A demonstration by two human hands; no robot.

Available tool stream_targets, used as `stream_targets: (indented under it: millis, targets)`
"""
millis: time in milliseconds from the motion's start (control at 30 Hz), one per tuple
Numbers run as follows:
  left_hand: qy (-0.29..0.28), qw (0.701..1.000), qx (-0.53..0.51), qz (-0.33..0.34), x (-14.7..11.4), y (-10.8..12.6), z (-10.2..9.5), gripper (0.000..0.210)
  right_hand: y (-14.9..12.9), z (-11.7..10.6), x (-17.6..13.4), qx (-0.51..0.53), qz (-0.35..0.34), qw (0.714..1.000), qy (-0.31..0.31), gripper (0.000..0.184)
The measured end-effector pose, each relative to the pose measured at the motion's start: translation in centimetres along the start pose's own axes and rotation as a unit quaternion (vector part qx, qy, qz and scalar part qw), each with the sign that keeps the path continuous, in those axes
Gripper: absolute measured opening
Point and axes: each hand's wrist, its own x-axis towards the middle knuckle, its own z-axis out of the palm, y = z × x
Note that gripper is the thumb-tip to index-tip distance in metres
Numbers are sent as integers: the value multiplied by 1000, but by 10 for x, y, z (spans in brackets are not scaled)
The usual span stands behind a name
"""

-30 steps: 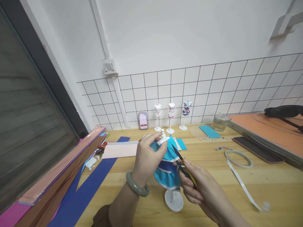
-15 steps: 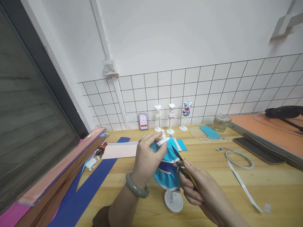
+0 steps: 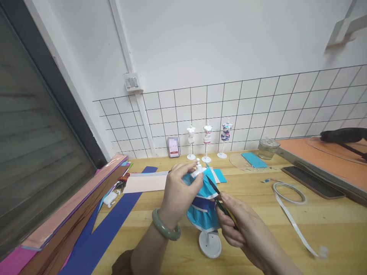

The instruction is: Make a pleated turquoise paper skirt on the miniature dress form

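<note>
"Beside the clothed mannequin [image 3: 204, 202], which hand is nearer?"

"Its left hand-side has the left hand [image 3: 178, 189] right on it, thumb and fingers gripping the shoulders. Just to its right, the right hand [image 3: 237, 217] grasps scissors [image 3: 213, 186]."

"And its long axis?"

"Close to upright, neck on top, leaning slightly left of its white base [image 3: 210, 246]. The scissors (dark-bladed, a bit of yellow on the handle) slant up toward its blue cape [image 3: 208, 186]; whether a blade touches the cloth, I can't quite tell."

"What lies around it?"

"To its right, white tape [image 3: 290, 219]; to its left, a pale pink sheet [image 3: 145, 184]. Behind it, farther off, three small mannequins [image 3: 207, 134] stand near the wall [image 3: 229, 46]."
</note>
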Motion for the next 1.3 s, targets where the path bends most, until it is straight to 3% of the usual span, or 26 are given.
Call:
stream_targets:
  millis: [1300]
  targets:
    - [-2, 1000, -4, -13, -1, -4, 3, 23, 8, 0, 5, -18, -29, 999, 9, 52]
